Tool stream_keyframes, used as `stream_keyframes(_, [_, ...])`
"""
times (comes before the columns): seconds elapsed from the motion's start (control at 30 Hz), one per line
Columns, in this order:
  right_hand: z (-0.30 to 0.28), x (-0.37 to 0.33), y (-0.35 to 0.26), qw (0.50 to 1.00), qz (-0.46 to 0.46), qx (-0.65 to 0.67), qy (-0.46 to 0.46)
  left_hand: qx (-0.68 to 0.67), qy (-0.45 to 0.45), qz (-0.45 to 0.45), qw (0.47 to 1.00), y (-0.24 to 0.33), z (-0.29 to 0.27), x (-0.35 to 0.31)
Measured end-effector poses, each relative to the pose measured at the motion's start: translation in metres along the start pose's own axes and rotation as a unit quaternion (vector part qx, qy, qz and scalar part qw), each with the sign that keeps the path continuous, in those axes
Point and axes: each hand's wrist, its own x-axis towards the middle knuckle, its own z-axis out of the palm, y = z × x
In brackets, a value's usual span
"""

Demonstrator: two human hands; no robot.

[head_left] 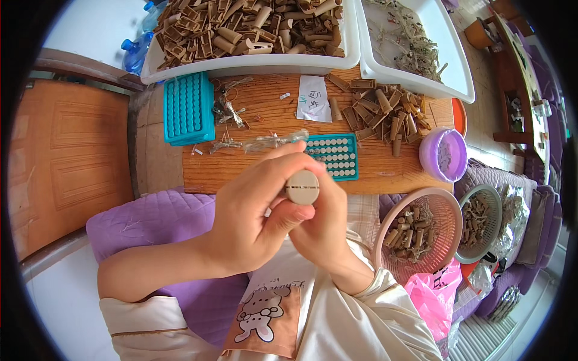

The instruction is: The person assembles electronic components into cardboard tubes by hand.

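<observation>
Close in front of my chest, both hands are wrapped round a tan cork-shaped piece [302, 188], its round end facing up with a thin dark slit across it. My left hand [241, 207] is closed on it, thumb bent below the round end. From the other side my right hand [330, 225] is closed round it too, its fingers partly hidden. Just beyond the hands, a bundle of thin clear wire [274, 142] lies on the wooden table [241, 174]. A teal tray [354, 157] holding rows of small white round pieces sits past my right hand.
A white bin [355, 60] heaped with brown half-shells stands at the back, beside another white bin [466, 87] of tangled wires. Teal stacked trays [189, 108] stand left. Loose half-shells [385, 108], a purple bowl [442, 153] and a pink basket [456, 228] are to the right.
</observation>
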Motion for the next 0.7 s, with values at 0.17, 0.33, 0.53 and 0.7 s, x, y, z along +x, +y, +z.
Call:
stream_keyframes(0.17, [0.011, -0.011, -0.005, 0.998, -0.040, 0.035, -0.029, 0.005, -0.004, 0.059, 0.998, 0.006, 0.005, -0.002])
stream_keyframes(0.33, [0.014, -0.030, 0.004, 0.999, -0.031, -0.017, 0.015, -0.014, -0.020, 0.086, 0.996, 0.001, 0.012, -0.005])
stream_keyframes(0.53, [0.016, -0.034, 0.008, 0.995, -0.087, -0.041, 0.025, -0.018, -0.052, 0.026, 0.998, 0.006, 0.012, -0.011])
stream_keyframes(0.7, [0.023, -0.024, 0.008, 0.992, -0.086, 0.012, 0.094, -0.045, -0.060, -0.035, 0.997, 0.004, 0.010, -0.012])
